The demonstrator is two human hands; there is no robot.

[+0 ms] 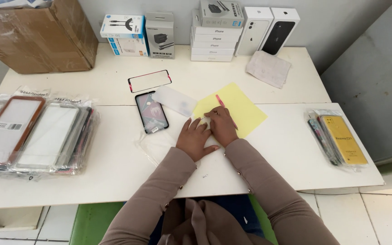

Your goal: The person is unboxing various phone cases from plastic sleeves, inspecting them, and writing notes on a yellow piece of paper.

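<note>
Yellow sheet (232, 106): we have it near the table's middle, its near corner under our hands.
Pen (225, 111): pink, lying across the sheet beside our right hand.
Right hand (222, 127): fingers curled, tips pressing on something small and pale at the sheet's edge; what it is, we cannot tell.
Left hand (195, 138): flat, fingers spread, touching the right.
Phone (151, 112): just left, beside a clear film (175, 100).
Risk: we judge a sideways push could skew the sheet or roll the pen; a sleeve could nudge the phone.

phones (151, 112): 1 | yellow sheets (237, 106): 1 | pens (225, 110): 1 (pink)
</note>
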